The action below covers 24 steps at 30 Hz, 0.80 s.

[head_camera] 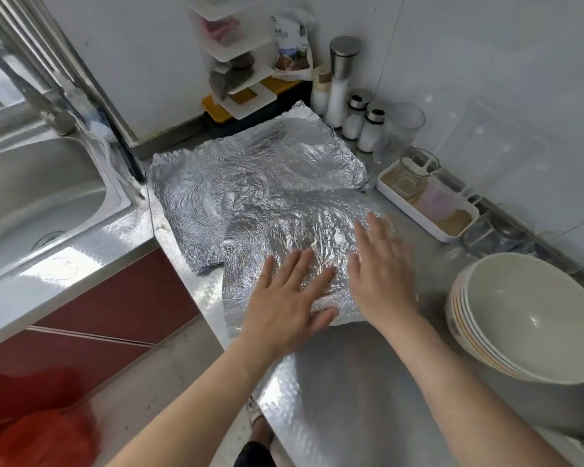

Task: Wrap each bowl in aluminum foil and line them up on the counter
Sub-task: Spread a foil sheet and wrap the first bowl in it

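Step in hand: a foil sheet is judged to be under smoothing on the steel counter [351, 382]; no bowl is seen wrapped yet
Next move: one bowl would need to be lifted off the stack and centred on the flattened sheet, so that the edges can be folded up evenly
Left hand [285, 305]: laid flat on the foil, fingers straight and spread, nothing gripped
Right hand [381, 274]: flat beside it, fingers extended, nothing held
Near foil sheet [284, 237]: crinkled, at the counter's front edge
Stack of bowls [526, 318]: pale, nested, upright, right of the sheet
Far foil sheet [250, 173]: wrinkled, spread toward the wall
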Tool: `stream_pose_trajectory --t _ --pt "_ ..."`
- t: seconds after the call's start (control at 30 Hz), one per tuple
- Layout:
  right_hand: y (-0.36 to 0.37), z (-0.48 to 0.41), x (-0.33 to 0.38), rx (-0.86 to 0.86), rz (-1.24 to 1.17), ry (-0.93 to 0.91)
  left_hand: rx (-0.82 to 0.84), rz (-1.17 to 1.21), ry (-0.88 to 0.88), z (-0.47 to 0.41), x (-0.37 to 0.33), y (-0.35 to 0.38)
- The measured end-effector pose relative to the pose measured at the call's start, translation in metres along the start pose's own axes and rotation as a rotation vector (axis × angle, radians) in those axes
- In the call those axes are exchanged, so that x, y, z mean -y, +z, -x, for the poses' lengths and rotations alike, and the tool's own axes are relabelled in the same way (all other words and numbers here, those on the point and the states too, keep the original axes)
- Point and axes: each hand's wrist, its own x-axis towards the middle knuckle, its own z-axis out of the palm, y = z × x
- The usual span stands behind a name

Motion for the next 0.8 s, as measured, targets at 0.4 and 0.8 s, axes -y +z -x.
stream_pose_trajectory --t 0.4,0.8 --pt "0.025 -0.009 0.010 0.196 -0.295 0.082 -0.122 0.051 -0.020 0.007 0.013 0.011" --pt "0.017 0.023 0.014 0.257 -0.135 -0.020 -0.108 0.053 -0.066 0.051 0.002 0.014"
